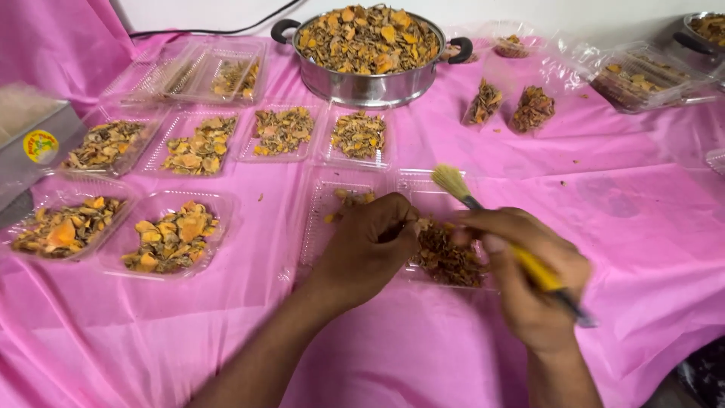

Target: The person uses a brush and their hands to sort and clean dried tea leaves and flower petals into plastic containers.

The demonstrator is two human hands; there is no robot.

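Left hand [362, 245]: fingers curled down, resting on the dried orange-brown pieces [447, 261] in an open clear clamshell tray [321, 219], near centre of the pink tablecloth [634, 227]. Right hand [529, 276]: closed around a yellow-handled brush [502, 238], bristles up and tilted toward the far left. Far centre: steel pot [368, 81] heaped with the same pieces. Left: filled trays [174, 234] in rows.

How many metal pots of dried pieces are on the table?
2. One big pot stands at the top middle of the pink table; a second pot is cut off at the top right edge. More may lie outside the view.
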